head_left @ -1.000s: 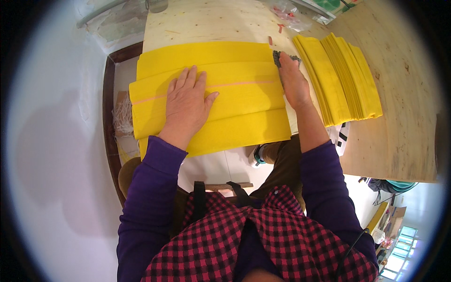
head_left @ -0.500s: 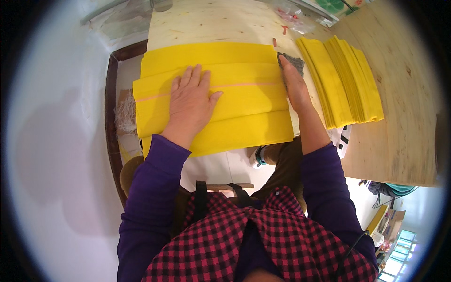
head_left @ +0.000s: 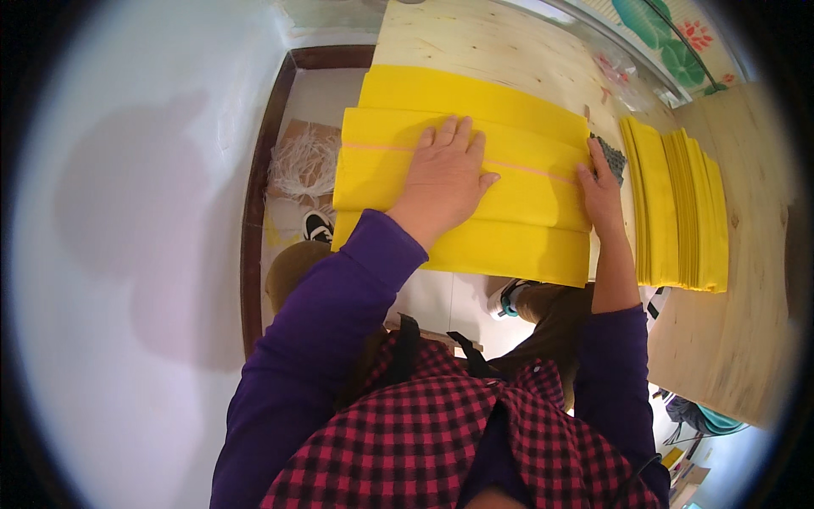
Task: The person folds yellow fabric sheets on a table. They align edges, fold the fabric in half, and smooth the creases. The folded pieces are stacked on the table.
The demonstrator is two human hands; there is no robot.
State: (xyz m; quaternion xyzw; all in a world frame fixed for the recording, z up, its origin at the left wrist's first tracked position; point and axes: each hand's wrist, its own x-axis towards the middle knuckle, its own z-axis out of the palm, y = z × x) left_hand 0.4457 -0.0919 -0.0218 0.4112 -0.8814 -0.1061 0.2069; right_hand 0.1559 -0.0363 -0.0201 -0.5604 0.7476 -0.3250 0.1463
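Layered yellow fabric (head_left: 526, 199) with a thin pink line across it lies on the wooden table, its near part reaching past the table edge over my legs. My left hand (head_left: 445, 182) rests flat on the fabric, fingers spread, palm down. At the fabric's right edge is my right hand (head_left: 604, 195), fingers stretched out and its side against the edge. A dark grey textured piece (head_left: 609, 157) shows beside those fingers, partly covered by the hand. Farther right lies a pile of folded yellow fabric (head_left: 674, 204).
The pale wooden tabletop (head_left: 475, 42) stretches away beyond the fabric. On the left, a brown board with white loose threads (head_left: 305, 161) lies on the floor by the white wall (head_left: 153, 280). A clear plastic bag (head_left: 623, 72) sits toward the back right.
The whole view has swung, so the table and fabric appear farther right. My left hand stays flat on the fabric; my right hand's fingers have come over its right edge.
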